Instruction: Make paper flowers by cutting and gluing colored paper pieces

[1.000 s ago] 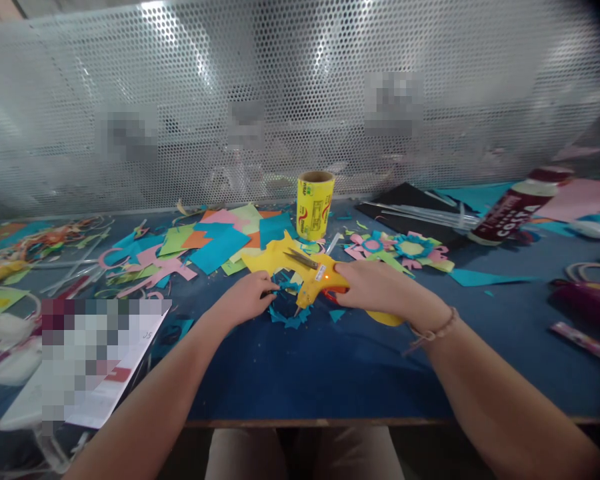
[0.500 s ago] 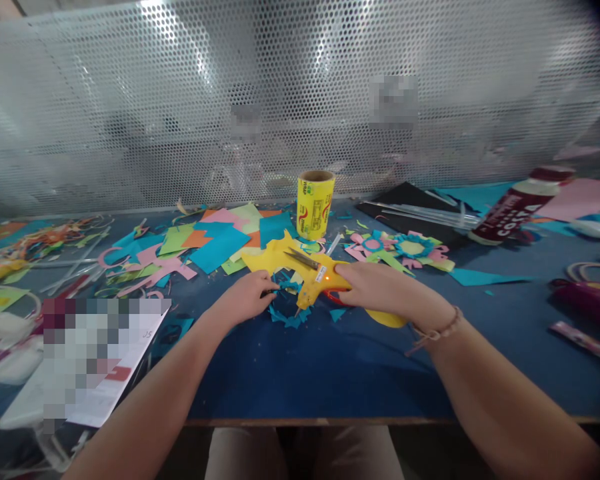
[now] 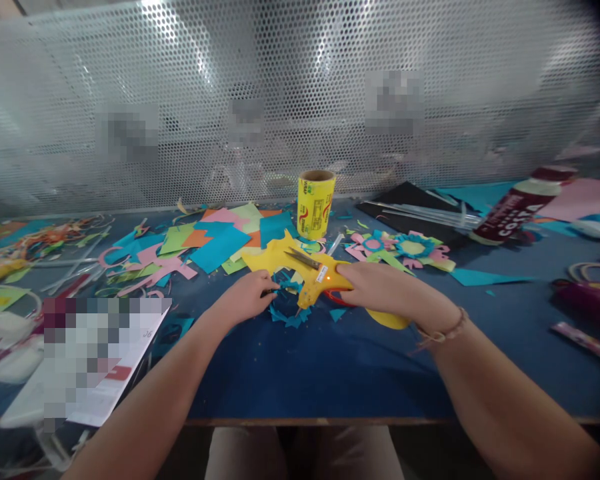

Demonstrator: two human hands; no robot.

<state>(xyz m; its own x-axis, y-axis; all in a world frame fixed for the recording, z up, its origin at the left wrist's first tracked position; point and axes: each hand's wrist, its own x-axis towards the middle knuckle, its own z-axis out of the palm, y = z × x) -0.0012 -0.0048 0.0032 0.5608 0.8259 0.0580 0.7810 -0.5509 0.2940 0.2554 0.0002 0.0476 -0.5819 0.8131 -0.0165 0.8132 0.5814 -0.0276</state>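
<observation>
**Gun and ring nearly steady; right wrist a touch over**

Clock reference: twelve = far side of the blue surface [image 3: 340,380], six = wearer.

Right hand [image 3: 373,283]: fingers wrapped on the yellow glue gun [image 3: 323,283], its light lit. Gun lies at centre, nozzle toward seven, over the blue fringed paper [image 3: 293,320]. Against one second ago, hand, bracelet [image 3: 445,332] and gun sit very slightly nearer three; grip the same.

Left hand [image 3: 247,293]: thumb and forefinger closed on the paper's edge, on its nine side. No shift noted since the earlier frames.

Scissor blades [image 3: 303,257] point toward ten beside the gun, unchanged. Yellow-wrapped tube [image 3: 316,210] upright at twelve, same spot. Paper flowers [image 3: 411,247] at two, purple-labelled bottle [image 3: 523,207] further out on the same bearing, tilted.

Tilted panel [image 3: 133,333] at eight, mostly masked: last visible character now reads 6; was 5 in both earlier frames.
</observation>
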